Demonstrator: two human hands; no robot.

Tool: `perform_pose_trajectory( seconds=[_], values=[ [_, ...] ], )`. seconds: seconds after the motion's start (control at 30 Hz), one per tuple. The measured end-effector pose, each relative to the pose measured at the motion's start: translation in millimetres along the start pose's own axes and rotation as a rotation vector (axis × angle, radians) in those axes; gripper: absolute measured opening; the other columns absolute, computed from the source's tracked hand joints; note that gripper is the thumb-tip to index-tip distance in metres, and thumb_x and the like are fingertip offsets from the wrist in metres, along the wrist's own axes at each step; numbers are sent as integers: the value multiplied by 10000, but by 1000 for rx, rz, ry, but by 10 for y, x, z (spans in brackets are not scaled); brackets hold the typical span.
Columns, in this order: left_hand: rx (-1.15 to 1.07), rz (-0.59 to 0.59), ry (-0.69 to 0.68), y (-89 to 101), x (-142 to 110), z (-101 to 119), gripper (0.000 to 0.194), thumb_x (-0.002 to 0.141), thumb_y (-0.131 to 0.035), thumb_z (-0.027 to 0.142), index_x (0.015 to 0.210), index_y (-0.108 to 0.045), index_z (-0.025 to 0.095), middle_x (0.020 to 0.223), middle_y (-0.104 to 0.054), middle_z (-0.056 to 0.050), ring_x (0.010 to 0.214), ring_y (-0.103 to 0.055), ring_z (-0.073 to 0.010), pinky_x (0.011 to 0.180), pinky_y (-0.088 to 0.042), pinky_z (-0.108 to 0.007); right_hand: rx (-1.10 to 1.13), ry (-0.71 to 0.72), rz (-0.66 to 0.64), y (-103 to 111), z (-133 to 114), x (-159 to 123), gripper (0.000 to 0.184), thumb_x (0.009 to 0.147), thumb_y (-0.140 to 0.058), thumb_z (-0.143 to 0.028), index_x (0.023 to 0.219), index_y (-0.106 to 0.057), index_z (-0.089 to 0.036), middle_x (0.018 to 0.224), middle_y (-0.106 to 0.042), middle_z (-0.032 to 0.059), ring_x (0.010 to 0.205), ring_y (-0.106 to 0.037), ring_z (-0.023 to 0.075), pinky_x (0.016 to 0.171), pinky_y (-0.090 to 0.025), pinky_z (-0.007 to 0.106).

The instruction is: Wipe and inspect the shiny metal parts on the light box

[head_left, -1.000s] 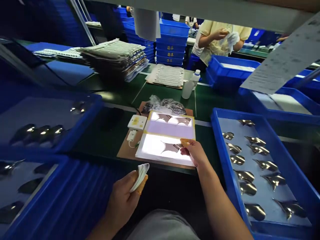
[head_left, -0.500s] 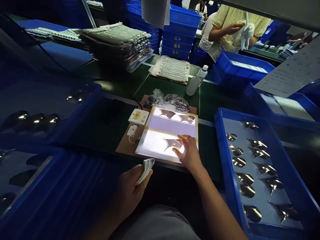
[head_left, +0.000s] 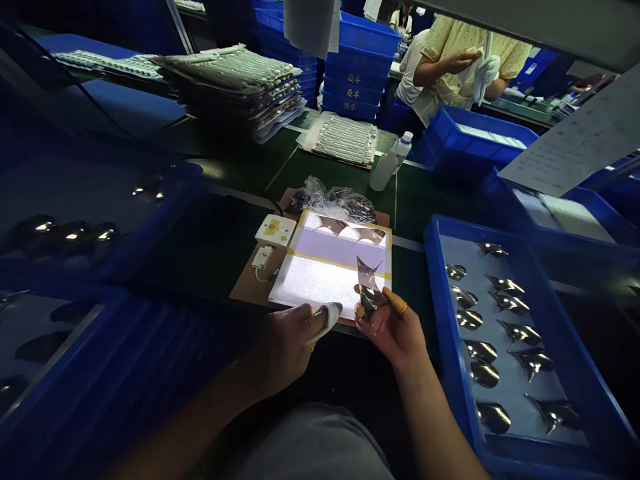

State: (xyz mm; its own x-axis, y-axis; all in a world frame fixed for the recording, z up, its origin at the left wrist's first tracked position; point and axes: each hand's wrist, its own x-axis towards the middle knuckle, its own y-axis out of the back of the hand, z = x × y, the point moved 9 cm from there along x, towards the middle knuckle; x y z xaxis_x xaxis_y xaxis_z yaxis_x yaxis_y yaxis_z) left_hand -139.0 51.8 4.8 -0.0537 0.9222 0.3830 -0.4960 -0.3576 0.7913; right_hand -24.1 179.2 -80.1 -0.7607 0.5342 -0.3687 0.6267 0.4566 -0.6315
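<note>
The left hand [head_left: 283,350] closes on a soft white cloth [head_left: 327,319] at the near edge of the glowing light panel [head_left: 313,287]; the right hand [head_left: 393,331] pinches a glossy, pointed, curved metal piece [head_left: 370,293] above that edge, left of the blue tray [head_left: 447,333].

A curved mirror-polished metal piece [head_left: 370,293] stands nearly upright.

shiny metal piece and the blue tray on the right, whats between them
In the head view: an orange-capped finger of the right hand, then a strip of dark green bench up to the tray's blue rim.
</note>
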Motion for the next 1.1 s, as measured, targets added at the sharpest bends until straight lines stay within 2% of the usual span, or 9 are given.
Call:
perform_pose_trajectory(
  seconds=[0.13, 0.3, 0.57, 0.67, 0.73, 0.83, 0.97, 1.03, 1.1],
  values=[
    [302, -156, -325, -195, 314, 372, 279, 899, -503, 123, 1122, -646, 211, 821, -578, -44, 667, -572, -210, 546, -444, -302, 26, 17, 26, 43, 55, -96, 444, 855, -714, -531, 585, -683, -180, 701, -679, 83, 572, -550, 165, 517, -466, 290],
    [416, -284, -524, -315, 468, 582, 272, 919, -497, 155, 1152, -624, 219, 883, -601, -71, 614, -536, -202, 546, -444, -323, 24, 51, -15, -45, 48, -222, 365, 881, -720, -510, 776, -751, -163, 541, -601, 38, 491, -527, 177, 437, -420, 285],
    [565, -198, -322, -301, 567, 283, 302, 875, -447, 26, 1034, -668, 155, 808, -553, -73, 672, -559, -216, 547, -447, -305, 66, -106, -101, 7, 159, -269, 419, 905, -684, -553, 901, -739, -138, 817, -748, 122, 609, -646, 182, 468, -452, 246],
    [500, -54, -303, -165, 517, 272, 357, 837, -439, 3, 1047, -676, 171, 796, -552, -56, 648, -543, -197, 524, -441, -284, 9, -53, -83, 43, 16, -371, 455, 900, -686, -592, 934, -750, -142, 840, -753, 123, 630, -660, 188, 517, -506, 269],
    [437, 73, -288, -29, 425, 257, 405, 810, -434, -3, 1086, -672, 173, 806, -583, -54, 638, -563, -189, 504, -442, -272, -121, 63, -28, 145, -286, -472, 453, 908, -691, -586, 985, -763, -146, 884, -756, 123, 644, -668, 187, 581, -543, 293],
    [324, 178, -202, 105, 213, 110, 529, 788, -429, 11, 1235, -645, 195, 896, -668, -64, 712, -655, -192, 574, -526, -264, -479, 324, 164, 539, -1073, -610, 385, 903, -738, -497, 1118, -761, -179, 1041, -754, 113, 776, -695, 202, 732, -583, 337],
    [267, 188, -24, 53, -146, -222, 604, 808, -460, 114, 1366, -628, 276, 967, -752, -54, 784, -732, -210, 678, -597, -252, -1247, 590, 708, 1428, -2302, -667, 394, 893, -719, -356, 1243, -707, -177, 1153, -721, 131, 1033, -675, 283, 932, -560, 446],
    [240, 180, 24, -47, -335, -338, 587, 827, -465, 149, 1368, -638, 295, 965, -774, -44, 757, -745, -211, 636, -598, -237, -1651, 585, 870, 1762, -2668, -478, 397, 896, -658, -272, 1252, -688, -99, 1167, -691, 197, 1091, -646, 336, 996, -517, 506],
    [235, 190, 38, -143, -502, -399, 557, 848, -466, 169, 1348, -654, 329, 970, -786, -31, 725, -748, -208, 595, -597, -233, -1804, 568, 856, 2009, -2816, -169, 402, 880, -629, -208, 1252, -681, -67, 1188, -671, 231, 1131, -626, 361, 1027, -493, 517]
  ],
)
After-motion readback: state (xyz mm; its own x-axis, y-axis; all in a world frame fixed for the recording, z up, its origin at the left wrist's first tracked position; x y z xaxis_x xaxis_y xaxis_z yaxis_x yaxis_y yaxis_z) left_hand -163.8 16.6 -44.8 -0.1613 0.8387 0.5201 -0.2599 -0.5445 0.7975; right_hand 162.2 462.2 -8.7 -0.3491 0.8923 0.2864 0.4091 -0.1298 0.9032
